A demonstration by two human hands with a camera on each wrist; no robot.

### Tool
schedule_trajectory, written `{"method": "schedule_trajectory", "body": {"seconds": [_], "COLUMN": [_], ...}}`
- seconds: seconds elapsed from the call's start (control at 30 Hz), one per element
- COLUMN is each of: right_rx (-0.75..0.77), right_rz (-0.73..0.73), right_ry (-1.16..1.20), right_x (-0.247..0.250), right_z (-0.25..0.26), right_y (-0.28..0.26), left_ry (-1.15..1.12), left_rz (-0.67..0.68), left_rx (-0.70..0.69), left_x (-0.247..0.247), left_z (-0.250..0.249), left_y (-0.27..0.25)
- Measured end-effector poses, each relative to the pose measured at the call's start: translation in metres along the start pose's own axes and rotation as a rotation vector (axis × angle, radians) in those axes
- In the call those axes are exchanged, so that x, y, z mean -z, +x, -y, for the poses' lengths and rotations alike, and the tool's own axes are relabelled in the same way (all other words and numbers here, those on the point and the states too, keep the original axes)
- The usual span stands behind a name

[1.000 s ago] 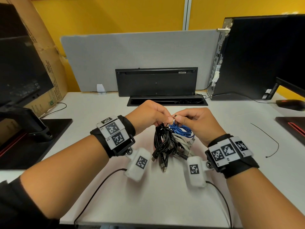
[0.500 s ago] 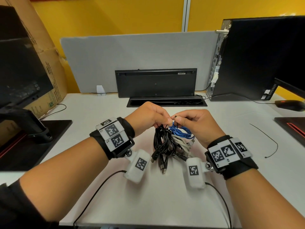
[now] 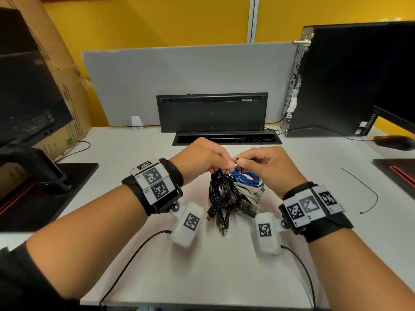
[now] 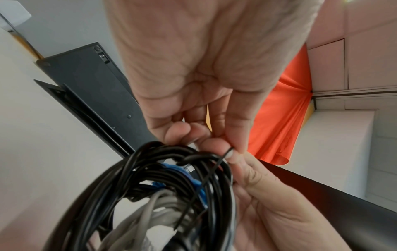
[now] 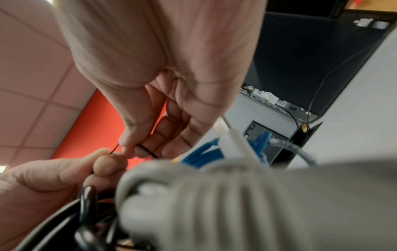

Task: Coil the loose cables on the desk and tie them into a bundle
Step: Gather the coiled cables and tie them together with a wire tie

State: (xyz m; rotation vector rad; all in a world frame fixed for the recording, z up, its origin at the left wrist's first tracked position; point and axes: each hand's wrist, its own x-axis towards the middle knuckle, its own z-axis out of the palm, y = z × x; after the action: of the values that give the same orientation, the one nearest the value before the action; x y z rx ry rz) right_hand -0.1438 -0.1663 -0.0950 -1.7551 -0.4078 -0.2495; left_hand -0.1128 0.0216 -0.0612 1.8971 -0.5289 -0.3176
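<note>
A bundle of coiled cables (image 3: 233,194), black, blue and grey, hangs just above the white desk (image 3: 224,265) between my hands. Its plug ends trail onto the desk. My left hand (image 3: 203,157) and right hand (image 3: 265,162) meet at the top of the bundle, and each pinches an end of a thin black cable tie (image 3: 237,158). In the left wrist view the cable tie (image 4: 227,152) runs from between my thumb and forefinger down through the black loops (image 4: 171,169). In the right wrist view the tie's tip (image 5: 115,147) pokes out between both hands' fingertips, above the grey coil (image 5: 236,195).
A second loose black cable tie (image 3: 368,189) lies on the desk to the right. A black keyboard (image 3: 211,112) stands on edge against the grey partition, behind an open cable tray (image 3: 224,136). A PC tower (image 3: 350,79) and mouse (image 3: 395,142) are right; a monitor stand (image 3: 45,176) and cardboard are left.
Both hands stay together at the top of the bundle, with small finger movements on the tie. The bundle itself hangs in the same place.
</note>
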Motion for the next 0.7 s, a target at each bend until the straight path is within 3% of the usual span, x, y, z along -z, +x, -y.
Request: {"method": "schedule_trajectory", "body": {"seconds": [0.7], "right_rx": [-0.003], "right_rz": [-0.005], "right_ry": [0.013], "right_x": [0.0015], "right_z": [-0.0003], "right_y": [-0.0003], "left_ry": [-0.018], "left_rz": [0.004], "left_rx": [0.005], "left_x": [-0.0008], "left_z": [-0.0009], "left_y": [0.0006]}}
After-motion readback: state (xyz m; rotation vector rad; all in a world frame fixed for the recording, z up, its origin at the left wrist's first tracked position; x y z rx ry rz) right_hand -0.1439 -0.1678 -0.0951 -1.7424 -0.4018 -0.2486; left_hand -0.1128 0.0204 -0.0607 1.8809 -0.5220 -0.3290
